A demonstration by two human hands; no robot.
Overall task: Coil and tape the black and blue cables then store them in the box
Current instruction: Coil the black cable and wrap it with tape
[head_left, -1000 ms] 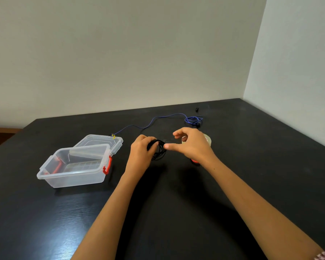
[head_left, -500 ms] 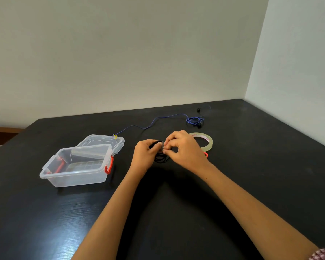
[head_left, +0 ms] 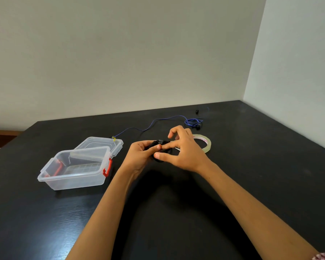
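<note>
A coiled black cable (head_left: 159,147) is held just above the black table at the centre. My left hand (head_left: 139,156) grips the coil from the left. My right hand (head_left: 184,152) pinches the coil from the right with thumb and index finger, its other fingers raised. A roll of clear tape (head_left: 204,143) lies on the table behind my right hand. The blue cable (head_left: 158,121) stretches uncoiled from the box's lid to a loose bundle at the back right. The clear plastic box (head_left: 51,177) with red latches stands open at the left, lid tilted back.
The black table (head_left: 251,184) meets white walls at the back and the right. A small black earbud piece (head_left: 197,111) lies near the far right corner beyond the blue bundle.
My right hand has moved onto the coil and now pinches it, with its outer fingers lifted. The tape roll, hidden behind that hand a second ago, has come into view.
</note>
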